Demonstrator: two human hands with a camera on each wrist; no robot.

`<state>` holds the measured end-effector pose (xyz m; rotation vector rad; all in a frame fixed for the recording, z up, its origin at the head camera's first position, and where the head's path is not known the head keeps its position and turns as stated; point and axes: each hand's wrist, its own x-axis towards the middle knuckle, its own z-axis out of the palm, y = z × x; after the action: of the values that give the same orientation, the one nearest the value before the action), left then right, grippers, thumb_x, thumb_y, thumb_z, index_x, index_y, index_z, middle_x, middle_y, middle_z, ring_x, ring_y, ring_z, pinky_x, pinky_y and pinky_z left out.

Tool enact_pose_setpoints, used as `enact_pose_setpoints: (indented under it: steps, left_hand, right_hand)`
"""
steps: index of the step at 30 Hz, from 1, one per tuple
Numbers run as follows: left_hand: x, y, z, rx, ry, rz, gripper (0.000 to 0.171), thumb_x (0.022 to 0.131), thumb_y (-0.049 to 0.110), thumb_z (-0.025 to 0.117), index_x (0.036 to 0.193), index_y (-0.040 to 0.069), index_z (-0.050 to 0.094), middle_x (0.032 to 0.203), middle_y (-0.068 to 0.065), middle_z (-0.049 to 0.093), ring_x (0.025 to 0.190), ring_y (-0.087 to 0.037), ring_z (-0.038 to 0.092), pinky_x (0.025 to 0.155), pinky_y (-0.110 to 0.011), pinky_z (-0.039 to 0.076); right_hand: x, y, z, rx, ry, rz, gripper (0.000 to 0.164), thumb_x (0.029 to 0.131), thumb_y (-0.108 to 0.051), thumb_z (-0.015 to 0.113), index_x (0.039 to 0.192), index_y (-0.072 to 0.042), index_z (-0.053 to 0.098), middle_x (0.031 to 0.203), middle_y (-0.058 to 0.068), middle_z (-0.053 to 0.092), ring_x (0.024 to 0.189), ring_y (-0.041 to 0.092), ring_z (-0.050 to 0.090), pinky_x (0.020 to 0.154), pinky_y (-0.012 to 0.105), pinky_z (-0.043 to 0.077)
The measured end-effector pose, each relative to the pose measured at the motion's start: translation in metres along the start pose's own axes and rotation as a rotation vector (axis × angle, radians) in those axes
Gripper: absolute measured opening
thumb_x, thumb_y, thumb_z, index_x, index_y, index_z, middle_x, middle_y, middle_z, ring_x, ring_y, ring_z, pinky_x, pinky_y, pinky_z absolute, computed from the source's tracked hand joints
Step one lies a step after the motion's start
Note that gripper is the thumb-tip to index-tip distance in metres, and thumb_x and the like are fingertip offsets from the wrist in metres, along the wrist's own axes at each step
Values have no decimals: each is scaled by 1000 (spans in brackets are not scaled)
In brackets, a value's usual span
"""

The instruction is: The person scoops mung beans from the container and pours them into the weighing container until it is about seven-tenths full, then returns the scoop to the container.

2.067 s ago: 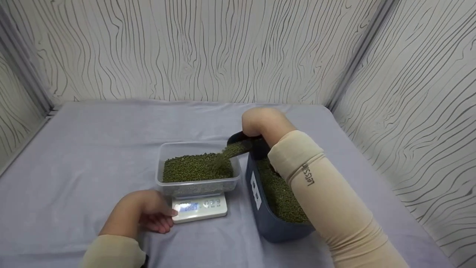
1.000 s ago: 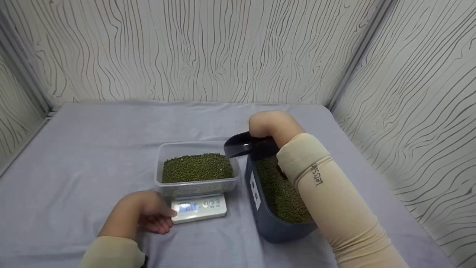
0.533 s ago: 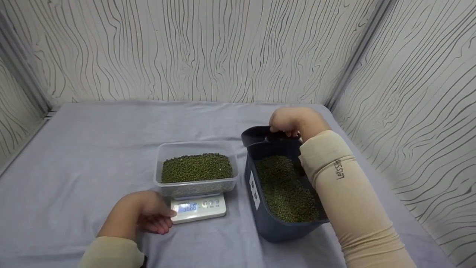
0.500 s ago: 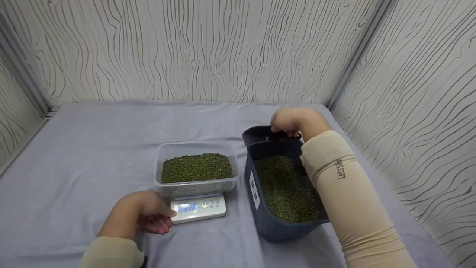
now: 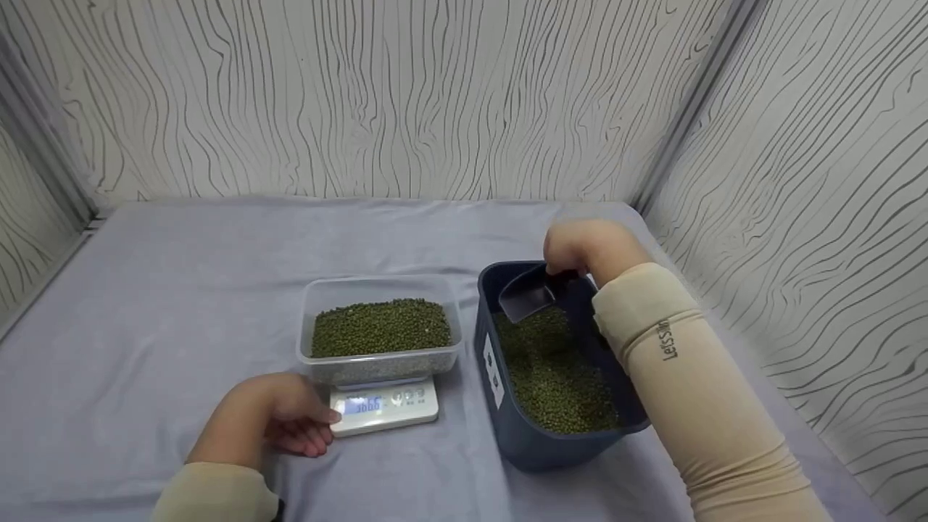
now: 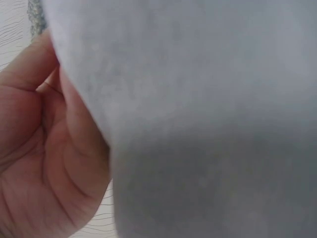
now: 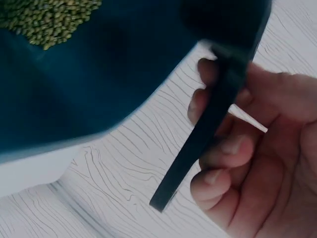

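My right hand [image 5: 594, 250] holds a black scoop [image 5: 528, 296] by its handle, tilted inside the dark blue bin [image 5: 558, 451]. In the right wrist view, curled fingers wrap the scoop's handle [image 7: 198, 134]. Mung beans [image 5: 562, 395] cover the bin's floor. On the left, a clear plastic box [image 5: 384, 368], filled with mung beans [image 5: 384, 326], sits on a white digital kitchen scale [image 5: 417, 412]. My left hand [image 5: 293, 413] grips that scale's left front corner, thumb on the top edge. The left wrist view is mostly covered by a blurred pale sheet beside the hand [image 6: 54, 148].
A pale lavender cloth [image 5: 181, 290] covers the table. White panels [image 5: 362, 109] with wavy lines enclose it at the back and sides. The bin stands close to the box's right, with white labels [image 5: 494, 375] on its side.
Beans poured from the scoop into the clear box. The right hand then drew the emptied scoop right and lowered it into the bin. The scale's display changed; the left hand stayed at the scale.
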<state>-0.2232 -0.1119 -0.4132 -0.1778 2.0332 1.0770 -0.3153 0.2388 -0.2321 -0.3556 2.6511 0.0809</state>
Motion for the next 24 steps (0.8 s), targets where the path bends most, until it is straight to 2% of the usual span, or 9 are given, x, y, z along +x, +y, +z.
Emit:
enact_pose_setpoints:
  steps: [3,7,15,21,24]
  left_hand:
    - [0,0,0,5,1,2,28,88,24,61,79,-2,68,69,-7,67,55,-10,62,57,-22,54]
    - [-1,0,0,-4,11,2,27,87,23,62,78,-2,68,69,-8,67,55,-11,62,57,-23,54]
    - [-1,0,1,1,35,11,26,86,22,63,77,-2,68,70,-10,67,55,-12,63,56,-23,54]
    - [0,1,1,-11,26,-2,26,86,21,62,77,-2,68,69,-9,67,54,-11,62,56,-23,54]
    - [0,1,1,-11,22,-6,26,87,21,62,77,-2,68,68,-9,67,54,-11,62,56,-23,54]
  right_hand:
    - [2,-5,5,-123,43,4,28,83,-6,51,56,-10,47,58,2,41,51,17,35,47,25,32]
    - [8,-12,14,-215,65,14,24,83,-4,50,60,-8,51,65,5,45,60,21,35,55,31,34]
    - [21,-22,37,-315,149,-41,20,85,-4,50,67,-8,58,75,9,60,61,22,49,62,40,48]
    - [24,-26,48,-316,184,-63,17,80,-4,54,64,-9,57,78,9,61,66,25,55,65,42,51]
    - [24,-28,53,-346,175,-112,19,79,-3,55,61,-10,56,76,8,61,65,24,55,65,42,51]
